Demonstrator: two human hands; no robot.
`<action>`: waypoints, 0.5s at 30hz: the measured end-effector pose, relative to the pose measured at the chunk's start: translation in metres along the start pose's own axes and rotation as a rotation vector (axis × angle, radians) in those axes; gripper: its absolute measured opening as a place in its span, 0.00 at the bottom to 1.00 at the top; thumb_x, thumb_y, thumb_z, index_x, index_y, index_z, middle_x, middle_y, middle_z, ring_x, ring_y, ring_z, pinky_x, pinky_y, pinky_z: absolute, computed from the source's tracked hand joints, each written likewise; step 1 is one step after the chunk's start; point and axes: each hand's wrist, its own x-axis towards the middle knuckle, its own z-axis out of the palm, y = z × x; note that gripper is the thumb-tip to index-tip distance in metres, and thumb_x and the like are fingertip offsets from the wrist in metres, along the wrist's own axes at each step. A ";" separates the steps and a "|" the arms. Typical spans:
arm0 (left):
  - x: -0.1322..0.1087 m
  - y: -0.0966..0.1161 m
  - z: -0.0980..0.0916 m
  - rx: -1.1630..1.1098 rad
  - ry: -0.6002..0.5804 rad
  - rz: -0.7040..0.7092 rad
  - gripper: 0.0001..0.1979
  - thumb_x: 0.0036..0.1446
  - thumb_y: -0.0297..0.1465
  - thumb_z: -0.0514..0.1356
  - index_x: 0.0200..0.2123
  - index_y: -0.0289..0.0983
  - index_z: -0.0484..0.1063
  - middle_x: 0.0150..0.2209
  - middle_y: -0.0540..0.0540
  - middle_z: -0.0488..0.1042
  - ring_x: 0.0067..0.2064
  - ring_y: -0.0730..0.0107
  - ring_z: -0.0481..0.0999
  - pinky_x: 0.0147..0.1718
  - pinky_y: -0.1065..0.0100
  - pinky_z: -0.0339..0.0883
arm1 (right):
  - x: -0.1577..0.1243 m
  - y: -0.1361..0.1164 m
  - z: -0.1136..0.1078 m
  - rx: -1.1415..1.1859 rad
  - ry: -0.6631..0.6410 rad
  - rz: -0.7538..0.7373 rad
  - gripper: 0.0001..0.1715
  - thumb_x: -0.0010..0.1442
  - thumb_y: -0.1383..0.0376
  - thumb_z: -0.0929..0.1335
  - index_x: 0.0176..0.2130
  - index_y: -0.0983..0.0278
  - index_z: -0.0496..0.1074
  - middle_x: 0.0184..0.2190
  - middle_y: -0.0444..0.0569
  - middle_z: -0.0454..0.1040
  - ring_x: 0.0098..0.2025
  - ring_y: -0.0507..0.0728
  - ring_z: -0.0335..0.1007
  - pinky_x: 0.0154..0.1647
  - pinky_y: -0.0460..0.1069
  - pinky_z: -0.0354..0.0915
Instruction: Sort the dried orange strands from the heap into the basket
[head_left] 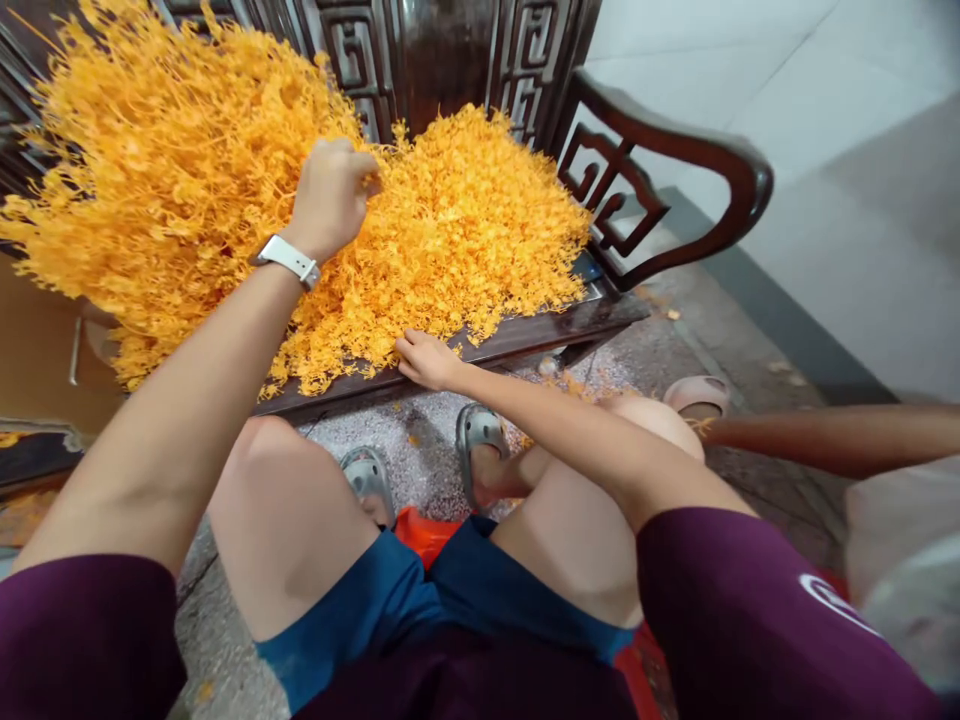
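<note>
A big heap of orange plastic-looking flower sprigs [465, 220] covers a dark wooden bench [517, 335]. My left hand [334, 195], with a white-banded watch [289, 258] on its wrist, is raised over the middle of the heap. Its fingers are curled closed, and whatever is in them is hidden. Low at the front edge of the bench, my right hand [427, 360] touches the nearest sprigs. Its fingers are bent together, and I cannot make out what lies between them. A taller, looser mass of the same sprigs [172, 160] rises on the left.
The bench has a carved back [442, 50] and a curved armrest [690, 150] on the right. A brown cardboard box [45, 340] stands at the left. Another person's arm [817, 440] and a pink clog [697, 393] are at the right. Orange bits lie on the floor.
</note>
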 end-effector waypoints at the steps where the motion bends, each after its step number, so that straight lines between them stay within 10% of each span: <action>1: 0.005 -0.001 -0.003 -0.001 0.018 -0.024 0.31 0.73 0.52 0.40 0.55 0.41 0.75 0.48 0.49 0.74 0.44 0.65 0.55 0.47 0.59 0.53 | 0.005 0.007 0.002 -0.007 0.019 0.016 0.14 0.72 0.65 0.60 0.49 0.69 0.69 0.51 0.62 0.71 0.49 0.63 0.65 0.52 0.54 0.60; 8: 0.046 -0.027 0.004 -0.016 0.201 -0.108 0.37 0.59 0.66 0.53 0.53 0.43 0.75 0.47 0.53 0.72 0.42 0.68 0.56 0.43 0.61 0.52 | 0.038 0.048 -0.006 0.039 0.010 0.103 0.14 0.71 0.66 0.60 0.51 0.70 0.68 0.54 0.64 0.71 0.53 0.64 0.65 0.59 0.55 0.59; 15: 0.044 -0.040 -0.001 -0.158 0.311 -0.145 0.34 0.67 0.56 0.43 0.52 0.41 0.78 0.49 0.49 0.77 0.46 0.63 0.63 0.48 0.55 0.56 | 0.086 0.088 -0.032 0.007 -0.100 0.187 0.19 0.69 0.71 0.59 0.56 0.72 0.69 0.52 0.64 0.77 0.51 0.61 0.70 0.56 0.51 0.66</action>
